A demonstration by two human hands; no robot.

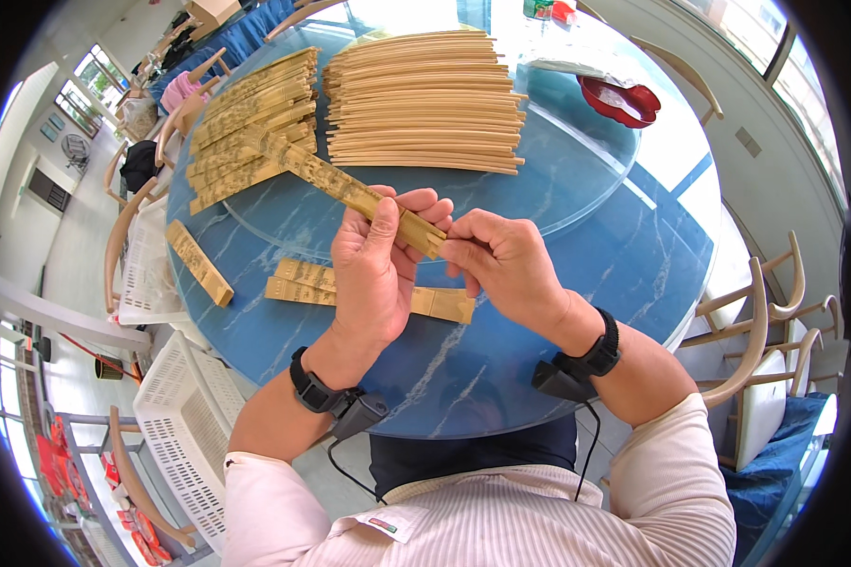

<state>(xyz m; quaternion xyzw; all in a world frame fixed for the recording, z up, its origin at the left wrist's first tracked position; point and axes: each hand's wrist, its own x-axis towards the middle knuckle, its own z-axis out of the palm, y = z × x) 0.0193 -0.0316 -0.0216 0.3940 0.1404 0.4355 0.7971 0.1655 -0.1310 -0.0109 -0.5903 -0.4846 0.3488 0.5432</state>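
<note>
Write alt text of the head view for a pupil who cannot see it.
A person's left hand holds a long gold printed sleeve while the right hand pinches its near end, above a blue marbled table. Beyond lie a pile of similar sleeves and, to its right, stacked pale sticks.

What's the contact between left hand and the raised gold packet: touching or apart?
Touching. The head view shows the left hand's thumb lying across the gold packet, with fingers curled behind it.
</note>
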